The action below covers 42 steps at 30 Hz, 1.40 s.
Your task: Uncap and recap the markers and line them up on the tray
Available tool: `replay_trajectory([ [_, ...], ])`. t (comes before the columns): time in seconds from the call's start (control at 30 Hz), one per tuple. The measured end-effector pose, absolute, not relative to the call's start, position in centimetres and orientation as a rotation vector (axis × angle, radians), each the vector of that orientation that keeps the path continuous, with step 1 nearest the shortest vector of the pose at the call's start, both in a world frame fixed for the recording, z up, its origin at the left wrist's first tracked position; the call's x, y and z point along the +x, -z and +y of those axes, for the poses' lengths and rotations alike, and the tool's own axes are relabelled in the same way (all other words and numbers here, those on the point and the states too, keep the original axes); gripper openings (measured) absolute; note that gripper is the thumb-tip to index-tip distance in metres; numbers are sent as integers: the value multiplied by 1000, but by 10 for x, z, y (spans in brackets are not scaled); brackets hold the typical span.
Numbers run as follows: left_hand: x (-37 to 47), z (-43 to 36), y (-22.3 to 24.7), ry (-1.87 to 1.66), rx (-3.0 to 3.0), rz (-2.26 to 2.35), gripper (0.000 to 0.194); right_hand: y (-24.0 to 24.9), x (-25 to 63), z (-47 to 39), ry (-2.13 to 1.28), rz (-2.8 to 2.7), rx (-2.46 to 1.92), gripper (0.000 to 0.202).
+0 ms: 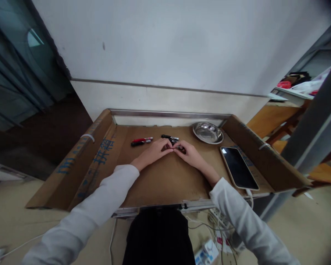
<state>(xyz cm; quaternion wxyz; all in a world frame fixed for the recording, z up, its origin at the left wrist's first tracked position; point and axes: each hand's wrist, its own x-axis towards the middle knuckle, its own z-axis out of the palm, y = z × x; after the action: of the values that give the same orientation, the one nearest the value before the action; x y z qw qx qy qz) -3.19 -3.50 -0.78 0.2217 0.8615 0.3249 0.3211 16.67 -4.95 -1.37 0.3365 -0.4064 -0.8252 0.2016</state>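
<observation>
My left hand (159, 148) and my right hand (188, 151) meet over the middle of the cardboard-covered surface (160, 184). Both have thumb and fingers pinched together, tips touching each other; whatever lies between them is too small or hidden to make out. Just beyond the fingertips is a black pen (168, 137), with another dark pen partly covered by my fingers. Left of my left hand, a red pen (140, 140) and a black pen (139, 143) lie side by side.
A round metal dish (208, 133) sits at the back right. In front of it lies a phone (239, 168) with a white cable attached. Folded cardboard walls (264, 158) rise at both sides, and a white wall stands behind. Cables and power strips (208, 252) are on the floor below.
</observation>
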Motion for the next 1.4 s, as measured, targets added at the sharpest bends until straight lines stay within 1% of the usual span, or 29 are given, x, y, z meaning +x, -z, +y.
replay_trajectory([
  [0.07, -29, -37, 6, -940, 2323, 920, 15, 15, 167, -50, -560, -2136, -1062, 19],
  [0.23, -27, -41, 0, -1024, 2243, 957, 11, 20, 173, -46, -453, -2219, -1037, 47],
  [0.3, -28, -41, 1, -995, 2289, 980, 12, 21, 176, -44, -400, -2256, -1031, 50],
  [0.43, -28, -38, 8, -890, 2480, 923, 14, 18, 182, -44, -360, -2247, -1047, 46],
  [0.6, -27, -29, 18, -803, 2629, 860, 16, 15, 189, -44, -327, -2138, -1135, 33],
  [0.8, -28, -28, 17, -874, 2720, 995, 15, 19, 186, -40, -362, -2102, -1164, 20],
  [1.03, -29, -28, 14, -905, 2698, 1064, 11, 22, 174, -33, -248, -2108, -1184, 16],
  [1.27, -34, -23, 14, -898, 2732, 1111, 13, 18, 166, -28, -195, -2138, -1169, 21],
  [1.4, -43, -24, 5, -921, 2758, 1148, 15, 14, 166, -35, -168, -2131, -1185, 19],
])
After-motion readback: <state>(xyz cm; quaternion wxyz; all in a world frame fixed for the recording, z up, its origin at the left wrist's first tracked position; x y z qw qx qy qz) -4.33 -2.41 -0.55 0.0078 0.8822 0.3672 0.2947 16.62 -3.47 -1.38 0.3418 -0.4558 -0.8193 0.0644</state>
